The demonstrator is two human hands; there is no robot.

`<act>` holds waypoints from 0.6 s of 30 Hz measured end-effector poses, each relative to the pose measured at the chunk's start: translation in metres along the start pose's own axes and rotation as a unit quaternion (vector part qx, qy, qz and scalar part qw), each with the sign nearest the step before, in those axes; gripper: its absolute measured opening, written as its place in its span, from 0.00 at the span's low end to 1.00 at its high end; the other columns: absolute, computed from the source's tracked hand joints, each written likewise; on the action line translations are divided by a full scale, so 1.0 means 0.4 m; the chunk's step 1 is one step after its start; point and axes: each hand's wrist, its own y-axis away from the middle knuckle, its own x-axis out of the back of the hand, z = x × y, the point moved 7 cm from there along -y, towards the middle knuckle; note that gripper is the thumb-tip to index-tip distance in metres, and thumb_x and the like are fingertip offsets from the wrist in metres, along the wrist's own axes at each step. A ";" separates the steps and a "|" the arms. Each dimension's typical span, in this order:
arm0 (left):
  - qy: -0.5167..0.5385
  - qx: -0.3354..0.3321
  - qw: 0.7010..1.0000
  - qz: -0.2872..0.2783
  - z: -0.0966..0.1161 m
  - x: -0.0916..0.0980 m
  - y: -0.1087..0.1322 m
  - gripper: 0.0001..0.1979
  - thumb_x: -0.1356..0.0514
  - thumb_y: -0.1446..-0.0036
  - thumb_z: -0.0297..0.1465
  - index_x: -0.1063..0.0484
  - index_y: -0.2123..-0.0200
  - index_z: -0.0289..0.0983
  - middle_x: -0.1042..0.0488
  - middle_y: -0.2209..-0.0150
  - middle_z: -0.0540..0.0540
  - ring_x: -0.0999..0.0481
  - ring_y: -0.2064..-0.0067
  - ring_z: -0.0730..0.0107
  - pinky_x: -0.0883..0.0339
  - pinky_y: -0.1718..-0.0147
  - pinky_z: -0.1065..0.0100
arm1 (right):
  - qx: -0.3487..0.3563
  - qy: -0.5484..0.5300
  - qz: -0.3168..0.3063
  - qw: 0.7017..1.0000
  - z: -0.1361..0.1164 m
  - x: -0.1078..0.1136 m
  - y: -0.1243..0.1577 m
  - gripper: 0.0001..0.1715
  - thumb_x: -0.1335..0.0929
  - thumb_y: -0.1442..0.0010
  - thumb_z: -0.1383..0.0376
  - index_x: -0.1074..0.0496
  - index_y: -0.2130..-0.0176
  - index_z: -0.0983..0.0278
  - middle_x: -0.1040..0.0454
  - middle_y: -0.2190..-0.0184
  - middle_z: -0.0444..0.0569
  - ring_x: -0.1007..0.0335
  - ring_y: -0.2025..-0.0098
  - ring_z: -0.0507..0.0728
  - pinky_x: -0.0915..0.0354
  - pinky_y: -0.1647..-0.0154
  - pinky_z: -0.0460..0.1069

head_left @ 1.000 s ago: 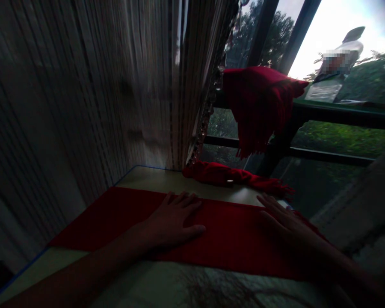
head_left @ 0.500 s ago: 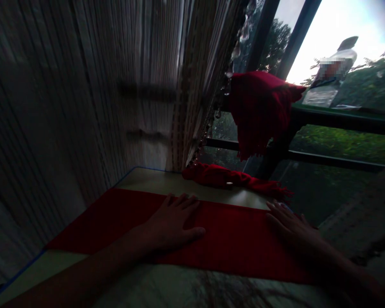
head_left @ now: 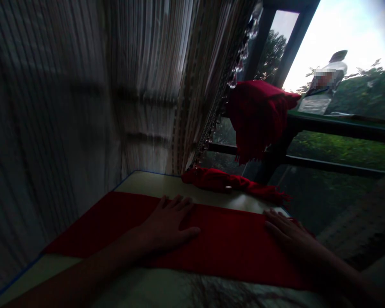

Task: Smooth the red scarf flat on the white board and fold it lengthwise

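Observation:
A long red cloth (head_left: pixel 224 244), flat and smooth like a folded scarf, lies across a pale table (head_left: pixel 150 179) with a blue edge. My left hand (head_left: pixel 168 224) rests palm down near the cloth's middle, fingers spread and thumb out to the right. Toward the right end, my right hand (head_left: pixel 285 231) lies flat on the cloth, its fingertips at the far edge. Neither hand grips anything. Beyond the cloth, a bunched red scarf (head_left: pixel 231 180) with a fringed end lies along the table's far side, a small pale object (head_left: pixel 228 187) against it.
Another fringed red cloth (head_left: pixel 259 115) hangs over the dark window rail (head_left: pixel 346 126). A clear bottle (head_left: pixel 317 102) stands on that rail. String curtains (head_left: pixel 147 85) with beads hang at the left and back. Dark strands (head_left: pixel 224 293) cross the bottom of the view.
The view has shifted slightly, so the window, hanging cloth and bottle sit a little lower and further left. Both hands remain flat on the red cloth in nearly the same places.

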 end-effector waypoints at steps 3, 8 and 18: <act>-0.004 0.004 1.000 0.001 -0.002 -0.002 -0.003 0.45 0.54 0.33 0.63 0.54 0.23 0.43 0.60 0.23 0.46 0.61 0.22 0.46 0.69 0.27 0.36 | 0.000 -0.035 -0.003 0.999 -0.061 0.039 0.011 0.45 0.50 0.30 0.44 0.48 0.24 0.61 0.58 0.22 0.51 0.67 0.22 0.62 0.65 0.24 0.70; -0.008 0.002 1.000 -0.006 -0.002 -0.011 -0.001 0.45 0.54 0.33 0.63 0.54 0.23 0.44 0.60 0.23 0.46 0.61 0.22 0.46 0.70 0.27 0.36 | 0.087 -0.081 -0.037 0.992 -0.218 0.063 0.033 0.44 0.48 0.30 0.42 0.47 0.24 0.57 0.56 0.23 0.47 0.68 0.22 0.59 0.64 0.23 0.64; -0.003 0.003 1.000 0.005 -0.002 0.000 0.000 0.44 0.52 0.33 0.61 0.54 0.24 0.45 0.60 0.23 0.47 0.61 0.22 0.46 0.72 0.27 0.35 | -0.050 -0.008 -0.035 0.998 -0.009 0.003 0.004 0.40 0.48 0.30 0.48 0.43 0.26 0.57 0.52 0.24 0.49 0.64 0.22 0.64 0.63 0.24 0.71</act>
